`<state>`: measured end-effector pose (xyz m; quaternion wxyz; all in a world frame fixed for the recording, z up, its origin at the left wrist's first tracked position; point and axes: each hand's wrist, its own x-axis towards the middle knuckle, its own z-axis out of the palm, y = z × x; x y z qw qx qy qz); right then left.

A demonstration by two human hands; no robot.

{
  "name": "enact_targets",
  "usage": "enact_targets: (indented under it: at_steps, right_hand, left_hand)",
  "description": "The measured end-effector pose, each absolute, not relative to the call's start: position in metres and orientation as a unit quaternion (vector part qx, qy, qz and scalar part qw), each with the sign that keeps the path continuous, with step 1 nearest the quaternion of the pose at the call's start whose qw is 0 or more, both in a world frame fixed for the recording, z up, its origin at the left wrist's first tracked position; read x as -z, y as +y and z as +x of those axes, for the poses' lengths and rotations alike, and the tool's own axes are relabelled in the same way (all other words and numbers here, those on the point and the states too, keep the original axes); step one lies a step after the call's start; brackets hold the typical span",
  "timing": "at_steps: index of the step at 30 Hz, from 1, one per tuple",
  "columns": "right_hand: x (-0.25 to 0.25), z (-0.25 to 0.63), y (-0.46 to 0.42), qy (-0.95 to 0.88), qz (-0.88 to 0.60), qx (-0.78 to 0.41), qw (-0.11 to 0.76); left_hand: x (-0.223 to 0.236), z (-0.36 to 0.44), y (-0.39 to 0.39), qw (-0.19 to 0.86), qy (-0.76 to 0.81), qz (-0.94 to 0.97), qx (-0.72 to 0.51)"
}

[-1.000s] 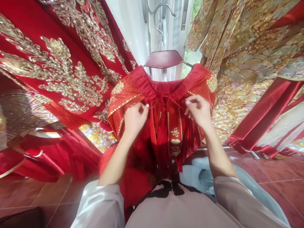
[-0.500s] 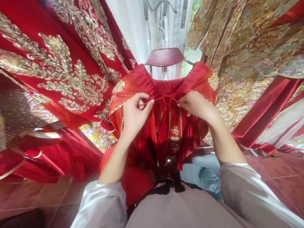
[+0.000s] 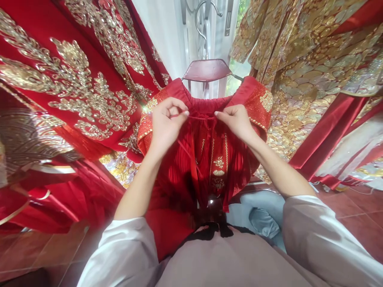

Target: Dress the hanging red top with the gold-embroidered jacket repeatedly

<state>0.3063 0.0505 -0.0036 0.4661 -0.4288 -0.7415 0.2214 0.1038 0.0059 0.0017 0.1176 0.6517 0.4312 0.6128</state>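
A red garment with gold embroidery (image 3: 215, 159) hangs on a dark red hanger (image 3: 206, 70) straight ahead of me. A thin red tie cord (image 3: 200, 117) runs across its neckline. My left hand (image 3: 164, 125) pinches the cord's left end between thumb and fingers. My right hand (image 3: 236, 119) pinches the right end, so the cord is stretched taut between both hands just under the collar (image 3: 179, 89).
A red robe with heavy gold embroidery (image 3: 74, 79) hangs close on the left. A gold scale-patterned robe (image 3: 311, 71) hangs on the right. White curtain and window frame (image 3: 167, 36) stand behind the hanger. Red floor tiles (image 3: 359, 207) and a pale blue bundle (image 3: 263, 215) lie below.
Both hands have risen toward the collar and pulled apart slightly, drawing the red cord tight and straight across the neckline.
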Motion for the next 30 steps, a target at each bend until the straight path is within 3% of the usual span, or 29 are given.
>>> enact_targets:
  at_steps: [6,10,13,16,18,20,23,26,30]
  right_hand:
    - [-0.009,0.340,0.066,-0.730,-0.431,-0.174,0.501]
    - [-0.008,0.352,0.083,-0.759,-0.428,-0.298,0.389]
    - [-0.010,0.354,0.088,-0.787,-0.363,-0.407,0.287]
    - [-0.018,0.346,0.077,-0.812,-0.319,-0.439,0.215]
    - [-0.023,0.336,0.065,-0.808,-0.312,-0.437,0.244]
    - [-0.025,0.326,0.056,-0.791,-0.297,-0.425,0.324]
    - [-0.020,0.317,0.054,-0.785,-0.276,-0.366,0.417]
    - [-0.008,0.314,0.060,-0.811,-0.308,-0.243,0.435]
    - [0.007,0.312,0.066,-0.834,-0.352,-0.078,0.417]
  left_hand:
    - [-0.017,0.067,0.020,0.005,0.425,0.628,-0.651]
    - [-0.020,0.059,0.005,0.011,0.455,0.718,-0.526]
    - [-0.020,0.062,-0.001,-0.106,0.535,0.711,-0.444]
    - [-0.023,0.077,0.008,-0.168,0.574,0.653,-0.465]
    - [-0.025,0.092,0.020,-0.151,0.553,0.620,-0.536]
    - [-0.025,0.108,0.031,-0.111,0.517,0.604,-0.596]
    - [-0.022,0.129,0.042,0.008,0.469,0.647,-0.601]
    - [-0.012,0.143,0.043,0.124,0.424,0.701,-0.559]
    - [0.000,0.151,0.044,0.172,0.407,0.708,-0.551]
